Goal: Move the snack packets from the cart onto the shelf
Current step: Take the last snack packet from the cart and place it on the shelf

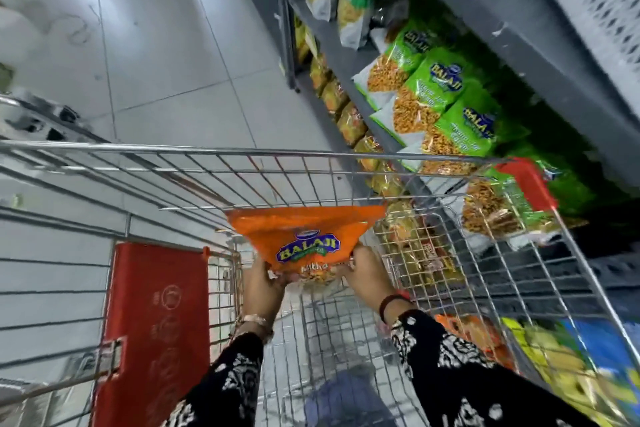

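An orange snack packet (304, 236) with a blue "Balaji" logo is held upright inside the wire cart (242, 152). My left hand (264, 288) grips its lower left corner and my right hand (367, 274) grips its lower right corner. The grey shelf (346, 55) runs along the right, with green snack packets (440, 87) lying in a row on it. More packets, orange (474, 333) and yellow-blue (568, 357), show through the cart's right wall; I cannot tell whether they lie inside the cart or on a low shelf.
The cart's red child-seat flap (156, 329) stands at the left. A red corner guard (526, 180) caps the cart's far right corner, close to the shelf. Grey tiled floor (156, 62) stretches ahead and left. A second cart's rim (31, 114) shows at far left.
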A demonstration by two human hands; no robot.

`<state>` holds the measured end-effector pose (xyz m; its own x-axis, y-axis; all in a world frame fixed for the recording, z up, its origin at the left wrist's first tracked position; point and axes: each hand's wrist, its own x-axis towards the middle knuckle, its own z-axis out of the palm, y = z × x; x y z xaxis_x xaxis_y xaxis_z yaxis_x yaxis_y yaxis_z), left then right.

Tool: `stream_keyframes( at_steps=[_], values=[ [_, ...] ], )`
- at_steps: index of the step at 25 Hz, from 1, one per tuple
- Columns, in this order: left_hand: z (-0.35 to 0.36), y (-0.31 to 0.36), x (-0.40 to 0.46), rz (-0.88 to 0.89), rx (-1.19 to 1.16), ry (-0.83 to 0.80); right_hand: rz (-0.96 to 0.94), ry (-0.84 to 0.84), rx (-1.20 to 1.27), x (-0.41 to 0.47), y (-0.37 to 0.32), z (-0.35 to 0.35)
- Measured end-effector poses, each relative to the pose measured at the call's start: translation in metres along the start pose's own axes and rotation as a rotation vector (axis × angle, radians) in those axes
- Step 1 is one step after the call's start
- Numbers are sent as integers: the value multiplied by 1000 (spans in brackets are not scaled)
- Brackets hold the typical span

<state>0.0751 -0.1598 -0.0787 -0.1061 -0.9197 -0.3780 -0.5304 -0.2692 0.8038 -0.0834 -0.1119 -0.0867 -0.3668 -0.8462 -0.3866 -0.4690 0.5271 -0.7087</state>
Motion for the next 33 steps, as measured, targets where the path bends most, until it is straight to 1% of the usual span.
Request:
stream_keyframes(
  at_steps=[2, 4, 9, 12, 15, 18, 20, 23, 27, 30, 33],
  values=[
    [2, 21, -17, 86, 22, -51, 25, 34, 31, -19, 3, -21],
    [1, 48, -38, 148, -19, -117, 5, 86, 70, -44, 2, -50],
    [7, 124, -101, 369, -119, -354, -52, 317, 155, -138, -9, -134],
    [23, 167, -160, 508, -148, -488, -68, 532, 102, -217, -4, -187],
    [46, 203, -220, 654, -111, -610, -46, 718, 96, -300, 7, -229],
    [72, 229, -285, 842, -67, -728, -13, 891, 94, -386, 20, -257],
    [93, 245, -338, 929, -42, -863, 26, 1020, 91, -451, 35, -268],
    [127, 255, -407, 995, -37, -1023, 134, 1188, 36, -527, 60, -277],
    [184, 260, -499, 1020, -33, -1217, 282, 1387, 69, -610, 95, -287],
    [226, 260, -556, 1017, -41, -1404, 414, 1552, 127, -647, 125, -292],
    [264, 263, -594, 1005, 18, -1490, 550, 1687, 129, -658, 152, -300]
  ],
)
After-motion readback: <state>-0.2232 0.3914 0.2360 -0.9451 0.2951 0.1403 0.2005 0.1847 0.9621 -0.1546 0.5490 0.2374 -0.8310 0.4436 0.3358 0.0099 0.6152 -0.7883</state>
